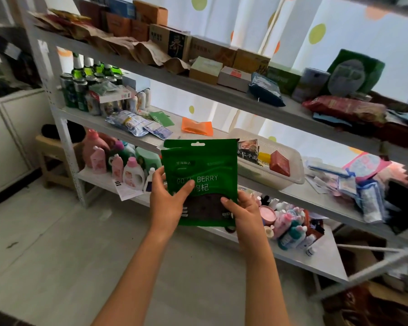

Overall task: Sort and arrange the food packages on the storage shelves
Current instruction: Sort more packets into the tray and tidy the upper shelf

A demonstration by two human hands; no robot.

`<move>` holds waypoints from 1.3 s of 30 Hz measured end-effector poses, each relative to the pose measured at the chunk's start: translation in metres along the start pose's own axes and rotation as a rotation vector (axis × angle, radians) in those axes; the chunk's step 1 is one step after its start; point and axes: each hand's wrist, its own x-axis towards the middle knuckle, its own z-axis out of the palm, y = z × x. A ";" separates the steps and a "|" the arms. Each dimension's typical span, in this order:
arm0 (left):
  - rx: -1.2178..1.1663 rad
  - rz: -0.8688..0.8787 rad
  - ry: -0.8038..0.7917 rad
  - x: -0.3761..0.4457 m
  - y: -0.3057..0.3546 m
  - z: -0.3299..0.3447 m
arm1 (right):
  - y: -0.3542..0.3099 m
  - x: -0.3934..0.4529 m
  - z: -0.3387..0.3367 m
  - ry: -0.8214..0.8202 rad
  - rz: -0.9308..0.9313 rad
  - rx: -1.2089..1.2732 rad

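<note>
Both hands, left hand [169, 203] and right hand [244, 214], pinch the lower edges of a green pouch [200, 177] held upright before the middle shelf [222, 135]; it appears light, soft, slippery, best gripped at its edges.

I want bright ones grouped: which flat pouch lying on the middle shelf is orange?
The orange pouch, lying alone right of the small green pouch and clear packets.
</note>
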 end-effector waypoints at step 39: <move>-0.192 -0.514 -0.332 0.012 -0.067 0.160 | 0.024 0.082 -0.150 0.290 0.121 -0.107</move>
